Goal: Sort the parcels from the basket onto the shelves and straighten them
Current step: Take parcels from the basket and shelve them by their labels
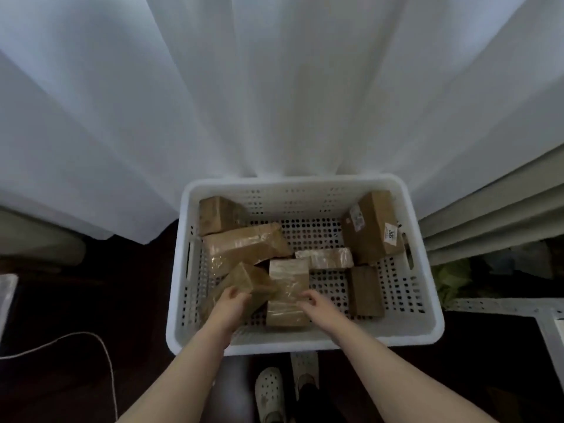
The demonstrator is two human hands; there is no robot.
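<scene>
Now left grip [230, 302] clasps tilted parcel [247, 277] inside basket [293, 181]

Your left hand [229, 304] grips a tilted box [244, 279] in the basket [305, 344]; your right hand [315, 304] holds the neighbouring taped box [288, 282].

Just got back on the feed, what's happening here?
A person reaches into the white basket with both hands. The left hand grips a tilted parcel near the front left. The right hand is at the taped parcel beside it, grip unclear. Seven parcels in all lie in the basket.
</scene>
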